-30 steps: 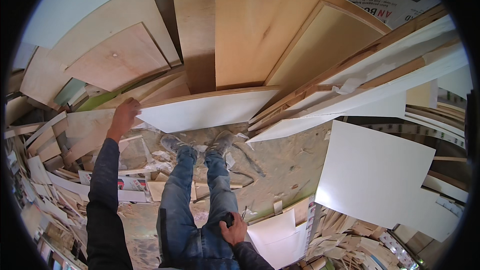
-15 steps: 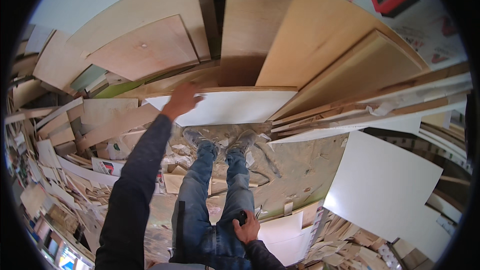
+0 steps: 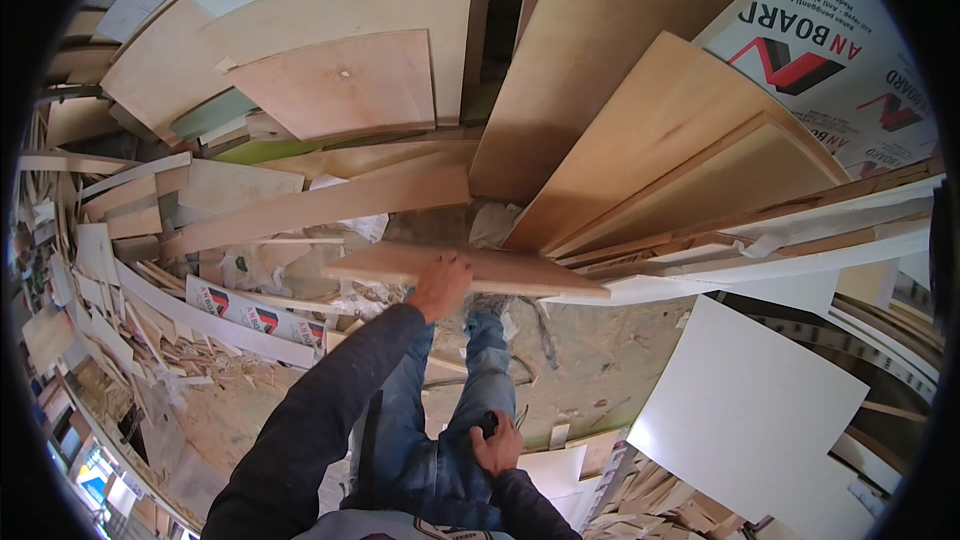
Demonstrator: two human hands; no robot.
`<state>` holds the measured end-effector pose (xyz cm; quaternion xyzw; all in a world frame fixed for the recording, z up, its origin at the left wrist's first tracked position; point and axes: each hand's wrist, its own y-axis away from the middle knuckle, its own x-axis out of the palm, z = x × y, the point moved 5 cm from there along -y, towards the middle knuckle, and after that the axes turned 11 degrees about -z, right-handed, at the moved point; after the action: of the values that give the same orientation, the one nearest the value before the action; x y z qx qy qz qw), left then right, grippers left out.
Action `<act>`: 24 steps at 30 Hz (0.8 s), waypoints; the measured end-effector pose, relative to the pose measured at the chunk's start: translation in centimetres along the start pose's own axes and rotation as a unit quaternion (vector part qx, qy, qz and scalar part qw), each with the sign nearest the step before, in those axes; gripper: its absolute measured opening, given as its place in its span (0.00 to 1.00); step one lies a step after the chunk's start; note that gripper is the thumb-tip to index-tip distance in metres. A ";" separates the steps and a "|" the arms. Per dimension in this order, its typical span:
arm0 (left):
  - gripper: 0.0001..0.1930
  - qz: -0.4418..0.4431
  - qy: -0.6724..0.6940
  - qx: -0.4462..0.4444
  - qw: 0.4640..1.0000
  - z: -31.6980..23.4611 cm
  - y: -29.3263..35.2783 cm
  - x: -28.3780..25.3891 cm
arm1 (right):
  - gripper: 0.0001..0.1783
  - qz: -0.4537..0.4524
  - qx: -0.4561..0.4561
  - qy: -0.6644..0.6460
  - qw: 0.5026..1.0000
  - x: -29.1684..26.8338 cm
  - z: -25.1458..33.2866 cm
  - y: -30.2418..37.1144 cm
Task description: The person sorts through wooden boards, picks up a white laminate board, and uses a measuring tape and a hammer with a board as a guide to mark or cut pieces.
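My left hand is closed over the upper edge of a wooden board in front of my shins. The board tilts toward me, showing its brown face and hiding part of my shoes. By my right thigh, my right hand is closed around a small black object, mostly covered by the fingers, so its kind cannot be made out. Behind the held board, a long brown strip of board lies among the scraps. To its right leans a tan plywood sheet.
More plywood sheets lean at the far left. A stack of board edges juts in from the right, above a large white panel. Wood offcuts litter the left side. A dark cord lies on the dusty floor.
The board stood with its white face toward me; it has come nearer and tipped, showing its brown face. My left hand moved right and nearer with it. My right hand stays by my thigh.
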<state>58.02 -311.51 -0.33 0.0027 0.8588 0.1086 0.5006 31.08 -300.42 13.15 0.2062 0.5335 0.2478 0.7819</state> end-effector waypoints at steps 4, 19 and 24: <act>0.12 0.007 -0.012 -0.011 1.000 -3.8 6.2 1.2 | 0.27 -0.017 -0.004 -0.020 1.000 -1.1 -0.7 -0.7; 0.36 0.082 0.084 -0.137 0.984 -5.2 12.8 3.8 | 0.27 -0.015 -0.018 -0.055 0.998 -2.9 -3.2 -2.0; 0.37 -0.006 0.058 -0.159 0.986 -5.9 13.6 3.3 | 0.26 -0.032 -0.020 -0.065 0.997 -3.4 -3.4 -2.3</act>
<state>49.94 -298.93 2.24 -0.0883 0.8580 0.2410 0.4448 27.25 -304.06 13.12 0.1891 0.4825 0.2191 0.8267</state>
